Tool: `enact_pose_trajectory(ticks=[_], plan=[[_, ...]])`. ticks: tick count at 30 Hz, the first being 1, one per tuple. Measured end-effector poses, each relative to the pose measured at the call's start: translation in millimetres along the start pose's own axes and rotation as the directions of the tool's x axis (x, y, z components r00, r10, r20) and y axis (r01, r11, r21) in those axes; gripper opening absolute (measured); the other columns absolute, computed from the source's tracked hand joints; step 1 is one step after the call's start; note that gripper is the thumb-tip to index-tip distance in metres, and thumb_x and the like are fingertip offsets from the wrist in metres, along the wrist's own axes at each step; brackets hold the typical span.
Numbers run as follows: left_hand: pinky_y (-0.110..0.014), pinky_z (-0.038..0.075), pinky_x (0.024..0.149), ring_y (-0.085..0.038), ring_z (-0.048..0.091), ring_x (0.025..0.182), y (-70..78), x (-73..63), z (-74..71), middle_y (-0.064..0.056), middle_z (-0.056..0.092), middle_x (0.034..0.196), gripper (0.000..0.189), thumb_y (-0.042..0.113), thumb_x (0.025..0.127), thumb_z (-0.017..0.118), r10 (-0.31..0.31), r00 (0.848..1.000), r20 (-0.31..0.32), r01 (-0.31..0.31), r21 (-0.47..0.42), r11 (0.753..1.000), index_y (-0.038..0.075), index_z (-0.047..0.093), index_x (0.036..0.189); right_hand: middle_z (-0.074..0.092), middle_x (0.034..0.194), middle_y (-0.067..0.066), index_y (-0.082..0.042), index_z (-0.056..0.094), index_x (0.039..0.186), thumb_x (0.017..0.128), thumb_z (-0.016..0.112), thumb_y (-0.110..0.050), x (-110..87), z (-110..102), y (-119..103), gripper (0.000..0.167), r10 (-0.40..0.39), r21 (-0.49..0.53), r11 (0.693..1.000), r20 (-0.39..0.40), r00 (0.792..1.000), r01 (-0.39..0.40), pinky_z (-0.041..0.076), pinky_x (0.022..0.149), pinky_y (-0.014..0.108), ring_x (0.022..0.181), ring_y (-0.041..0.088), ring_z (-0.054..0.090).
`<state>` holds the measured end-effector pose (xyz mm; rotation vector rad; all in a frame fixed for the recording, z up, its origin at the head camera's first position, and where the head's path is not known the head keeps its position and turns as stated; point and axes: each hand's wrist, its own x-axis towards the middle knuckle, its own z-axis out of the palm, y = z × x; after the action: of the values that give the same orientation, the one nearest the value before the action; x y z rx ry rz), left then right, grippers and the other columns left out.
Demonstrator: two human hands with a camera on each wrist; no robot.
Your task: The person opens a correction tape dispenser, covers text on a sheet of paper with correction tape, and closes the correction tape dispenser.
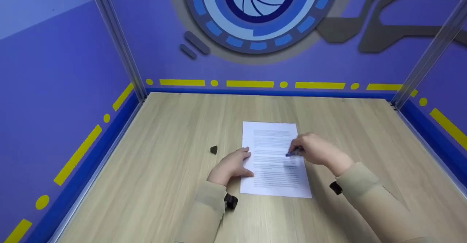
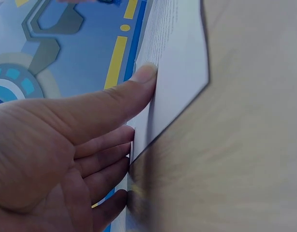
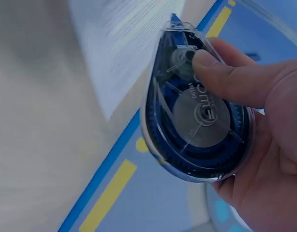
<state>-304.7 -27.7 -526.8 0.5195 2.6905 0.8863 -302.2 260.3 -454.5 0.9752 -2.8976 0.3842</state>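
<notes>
A printed sheet of paper (image 1: 275,192) lies on the wooden table. My left hand (image 1: 230,165) rests at the sheet's left edge, its thumb and fingertips touching the paper; the left wrist view shows the fingers (image 2: 107,176) spread and fairly straight. In my right hand (image 1: 316,149) is a correction tape dispenser (image 3: 201,113), clear-cased with dark blue and grey reels inside. Thumb and fingers pinch it from both sides. Its blue tip (image 1: 288,155) is over the printed lines near the sheet's right side; whether it touches the paper, I cannot tell.
A small black piece (image 1: 213,149) lies on the table (image 1: 175,126) to the left of the sheet. Blue-purple panels (image 1: 153,35) with yellow marks stand around the back and sides. Metal posts (image 1: 120,42) rise at the back corners.
</notes>
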Motion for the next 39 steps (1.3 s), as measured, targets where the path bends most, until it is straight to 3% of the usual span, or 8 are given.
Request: enact_pose_trajectory(ticks=[7, 12, 24, 39], plan=[[-0.042, 0.032, 0.128, -0.031, 0.039, 0.153, 0.8, 0.9, -0.4, -0.012, 0.043, 0.163, 0.078, 0.021, 0.080, 0.088, 0.019, 1.000, -0.002, -0.019, 0.025, 1.000, 0.000, 0.054, 0.146, 0.077, 0.096, 0.000, -0.017, 0.082, 0.097, 0.089, 0.073, 0.002, 21.8, 24.4, -24.8, 0.023, -0.081, -0.055, 0.995, -0.020, 0.996, 0.080, 0.062, 0.081, 0.044, 0.090, 0.023, 0.073], [-0.041, 0.033, 0.128, -0.031, 0.040, 0.152, -0.1, 0.4, -0.9, -0.011, 0.043, 0.163, 0.078, 0.021, 0.079, 0.088, 0.024, 1.000, -0.005, -0.024, 0.016, 1.000, 0.000, 0.055, 0.146, 0.077, 0.096, 0.000, -0.019, 0.082, 0.099, 0.088, 0.075, 0.000, 33.9, 35.9, -39.3, 0.023, -0.124, -0.079, 0.989, -0.033, 0.992, 0.121, 0.061, 0.079, 0.049, 0.092, 0.026, 0.073], [-0.041, 0.032, 0.128, -0.030, 0.038, 0.153, -0.3, 1.6, -1.1, -0.010, 0.042, 0.164, 0.077, 0.022, 0.081, 0.088, 0.006, 1.000, 0.005, -0.006, 0.011, 1.000, 0.002, 0.054, 0.147, 0.076, 0.097, 0.002, -0.018, 0.082, 0.099, 0.086, 0.077, -0.001, 42.7, 51.3, -49.5, 0.021, -0.089, -0.128, 0.988, 0.001, 0.996, 0.088, 0.058, 0.074, 0.056, 0.092, 0.029, 0.070], [-0.042, 0.033, 0.128, -0.031, 0.039, 0.152, -0.7, 3.2, 0.5, -0.010, 0.043, 0.163, 0.076, 0.023, 0.081, 0.088, 0.007, 1.000, 0.003, -0.007, 0.030, 1.000, 0.002, 0.055, 0.146, 0.075, 0.091, 0.002, -0.019, 0.081, 0.096, 0.086, 0.078, -0.002, 43.1, 50.0, -54.6, 0.020, -0.116, -0.178, 0.977, -0.003, 0.993, 0.113, 0.057, 0.070, 0.051, 0.086, 0.029, 0.069]])
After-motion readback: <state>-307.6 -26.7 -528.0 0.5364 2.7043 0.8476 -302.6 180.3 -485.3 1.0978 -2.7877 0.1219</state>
